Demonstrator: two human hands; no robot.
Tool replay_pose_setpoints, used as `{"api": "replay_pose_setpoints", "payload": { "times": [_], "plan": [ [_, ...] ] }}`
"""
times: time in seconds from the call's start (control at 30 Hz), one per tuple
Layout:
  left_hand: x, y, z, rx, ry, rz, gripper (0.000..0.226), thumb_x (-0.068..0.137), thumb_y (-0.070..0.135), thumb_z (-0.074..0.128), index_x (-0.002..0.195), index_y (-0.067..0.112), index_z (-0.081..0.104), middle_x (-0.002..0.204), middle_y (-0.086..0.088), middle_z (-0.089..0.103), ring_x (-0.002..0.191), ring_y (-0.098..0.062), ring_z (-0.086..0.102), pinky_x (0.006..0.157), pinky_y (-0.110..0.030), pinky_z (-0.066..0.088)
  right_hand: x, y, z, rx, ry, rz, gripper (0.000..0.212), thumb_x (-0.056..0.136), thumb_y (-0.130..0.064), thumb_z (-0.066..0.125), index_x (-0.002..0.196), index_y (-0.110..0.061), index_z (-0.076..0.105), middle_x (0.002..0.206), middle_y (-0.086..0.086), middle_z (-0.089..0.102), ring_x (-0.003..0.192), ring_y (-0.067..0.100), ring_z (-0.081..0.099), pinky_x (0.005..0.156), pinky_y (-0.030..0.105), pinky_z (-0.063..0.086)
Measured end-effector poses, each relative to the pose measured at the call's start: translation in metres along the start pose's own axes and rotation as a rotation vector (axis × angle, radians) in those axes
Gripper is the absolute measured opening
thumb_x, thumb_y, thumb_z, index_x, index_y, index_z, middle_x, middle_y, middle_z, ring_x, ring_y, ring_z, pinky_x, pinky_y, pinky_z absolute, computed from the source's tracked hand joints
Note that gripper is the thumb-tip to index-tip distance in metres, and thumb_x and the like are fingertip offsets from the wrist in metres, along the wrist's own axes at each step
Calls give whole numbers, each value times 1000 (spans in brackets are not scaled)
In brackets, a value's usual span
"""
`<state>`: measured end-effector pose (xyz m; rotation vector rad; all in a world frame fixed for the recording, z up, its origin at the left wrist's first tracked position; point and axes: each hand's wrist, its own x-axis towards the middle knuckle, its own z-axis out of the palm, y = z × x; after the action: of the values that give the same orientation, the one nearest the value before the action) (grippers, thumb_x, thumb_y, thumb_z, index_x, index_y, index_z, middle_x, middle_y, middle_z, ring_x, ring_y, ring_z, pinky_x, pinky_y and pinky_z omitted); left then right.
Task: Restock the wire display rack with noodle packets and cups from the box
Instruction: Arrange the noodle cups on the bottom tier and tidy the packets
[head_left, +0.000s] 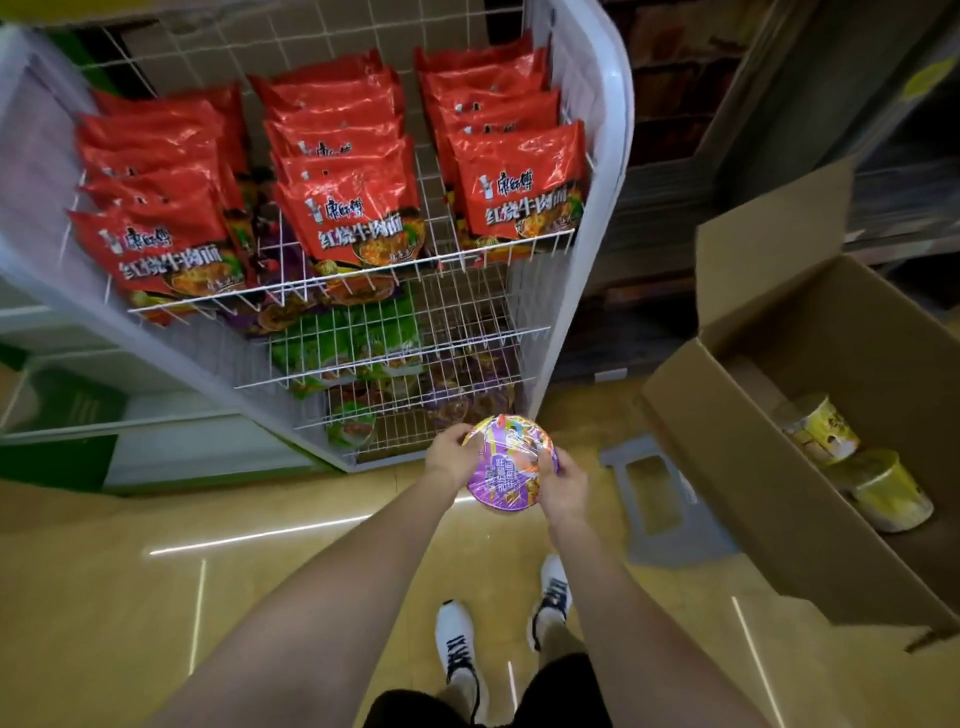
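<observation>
A purple noodle cup (506, 470) with a shiny foil lid is held low in front of the white wire display rack (582, 104). My left hand (451, 457) grips its left rim and my right hand (563, 483) grips its right rim. Red noodle packets (363, 208) fill the rack's top shelf in three rows. Green packets (353, 348) lie on a middle shelf. The bottom shelf holds a green cup (350, 423) and purple cups (457, 402). At the right, the open cardboard box (737, 467) holds yellow noodle cups (888, 488).
A small grey step stool (662, 506) stands on the glossy floor between me and the box. A green and white shelf unit (104, 415) sits to the left of the rack. Dark stacked goods (675, 78) rise behind the box. My white shoes (457, 644) are below.
</observation>
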<state>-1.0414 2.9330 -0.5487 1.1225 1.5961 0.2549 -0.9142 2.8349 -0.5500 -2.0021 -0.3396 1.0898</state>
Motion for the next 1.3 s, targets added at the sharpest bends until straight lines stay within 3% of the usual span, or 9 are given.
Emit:
{"api": "replay_pose_setpoints", "payload": {
  "times": [0.07, 0.2, 0.33, 0.47, 0.67, 0.8, 0.93, 1.1, 1.3],
  "plan": [
    [11, -9, 5, -26, 12, -46, 29, 100, 29, 61, 124, 14, 67, 114, -9, 71, 97, -29, 69, 84, -43, 60, 13, 8, 3, -14, 0, 16, 28, 104, -29, 54, 117, -9, 70, 103, 9, 72, 96, 26, 68, 74, 31, 54],
    [35, -19, 18, -78, 65, -112, 23, 100, 27, 62, 119, 16, 69, 108, -5, 69, 101, -30, 68, 87, -48, 59, 44, 16, 11, 20, -57, 64, 15, 102, -27, 59, 99, -15, 69, 89, 3, 69, 91, 26, 66, 84, 39, 53],
    [63, -30, 38, -144, 85, -168, 27, 101, 24, 59, 125, 15, 65, 119, -10, 69, 105, -30, 67, 90, -48, 58, 88, 29, 27, 26, -82, 118, 11, 101, -29, 60, 95, -24, 68, 99, 6, 73, 98, 29, 68, 94, 47, 55],
    [114, -46, 60, -141, 69, -159, 27, 104, 26, 54, 128, 16, 60, 115, -8, 67, 102, -28, 66, 84, -39, 57, 138, 49, 45, 59, -85, 97, 19, 105, -30, 52, 99, -21, 67, 100, 4, 71, 95, 22, 65, 87, 31, 50],
    [210, -98, 94, -182, 86, -178, 28, 103, 30, 55, 127, 17, 61, 115, -7, 68, 104, -28, 67, 93, -45, 57, 230, 112, 94, 29, -130, 118, 18, 106, -29, 48, 115, -20, 60, 114, 4, 68, 106, 25, 65, 99, 48, 52],
    [284, -134, 114, -148, 111, -108, 35, 101, 34, 57, 132, 17, 60, 125, -7, 66, 107, -28, 65, 96, -41, 54, 288, 147, 132, 80, -113, 142, 17, 103, -18, 48, 119, -18, 54, 117, 9, 65, 109, 29, 62, 98, 44, 51],
    [357, -144, 125, -30, 127, 28, 40, 95, 44, 57, 125, 20, 65, 122, -3, 66, 111, -31, 63, 94, -31, 48, 343, 173, 169, 112, -65, -2, 26, 98, -8, 51, 119, -18, 63, 121, 14, 67, 110, 34, 60, 99, 41, 47],
    [444, -161, 145, -11, 148, 143, 58, 89, 58, 49, 135, 25, 61, 144, -10, 56, 130, -35, 53, 112, -42, 38, 403, 192, 197, 150, -19, -162, 39, 99, -4, 48, 135, -16, 58, 124, 10, 63, 117, 32, 58, 107, 46, 45],
    [487, -182, 157, -123, 100, 177, 74, 91, 71, 41, 153, 32, 37, 159, -2, 37, 147, -33, 31, 121, -51, 19, 434, 183, 208, -83, -25, -311, 34, 105, -16, 43, 137, -11, 55, 133, 14, 61, 120, 36, 58, 98, 38, 44]
  ]
}}
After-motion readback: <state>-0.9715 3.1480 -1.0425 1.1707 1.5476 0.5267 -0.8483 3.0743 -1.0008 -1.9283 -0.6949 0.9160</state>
